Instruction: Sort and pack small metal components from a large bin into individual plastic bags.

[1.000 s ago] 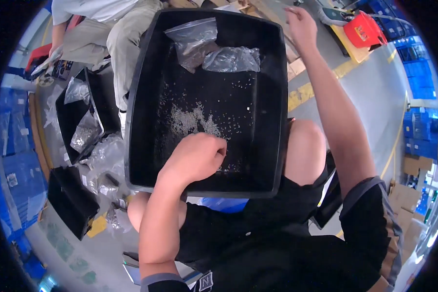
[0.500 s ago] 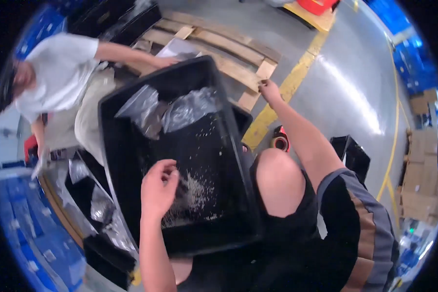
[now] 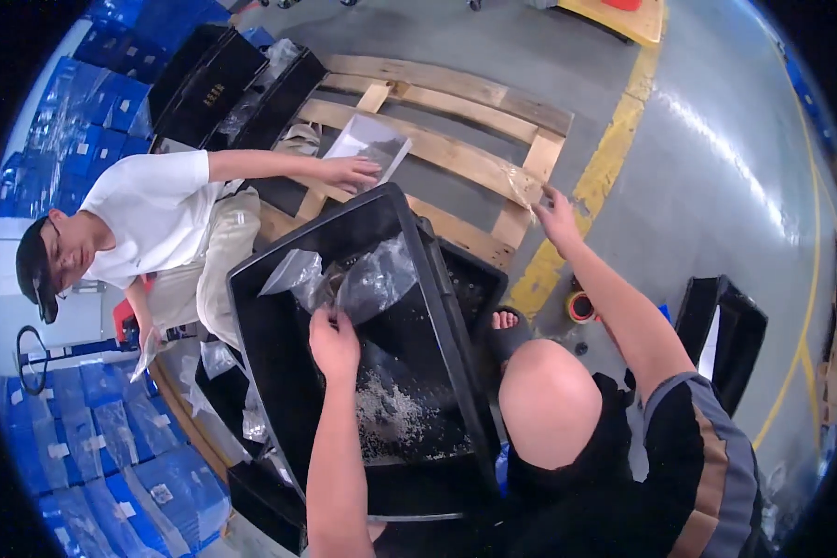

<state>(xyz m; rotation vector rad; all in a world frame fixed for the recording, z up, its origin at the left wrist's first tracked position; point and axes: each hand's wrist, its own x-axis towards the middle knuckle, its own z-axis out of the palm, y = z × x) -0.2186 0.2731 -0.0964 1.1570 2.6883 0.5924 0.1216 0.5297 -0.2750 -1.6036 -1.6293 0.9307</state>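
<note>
A black bin (image 3: 407,358) stands tilted in front of me, with a heap of small pale pellets (image 3: 391,414) spread over its lower floor. Toward its far end lie clear plastic bags (image 3: 381,277), at least one with dark contents. My left hand (image 3: 335,344) reaches into the bin, fingers pinched at the lower edge of these bags; the exact grip is partly hidden. Stretched out beyond the bin's right side, my right hand (image 3: 558,221) pinches a thin, clear plastic bag (image 3: 519,188) above the wooden pallet (image 3: 456,153).
Across on the left a co-worker (image 3: 149,219) in a white shirt extends a hand (image 3: 349,173) over a white tray (image 3: 367,144). Another black bin (image 3: 721,339) sits on the floor at right, and a roll of tape (image 3: 580,307) lies by my knee. Blue boxes (image 3: 112,456) are stacked at left.
My left hand has moved away from the pellets, up to the bags. The right hand is still outstretched, with a clear bag now showing in it. The view has shifted.
</note>
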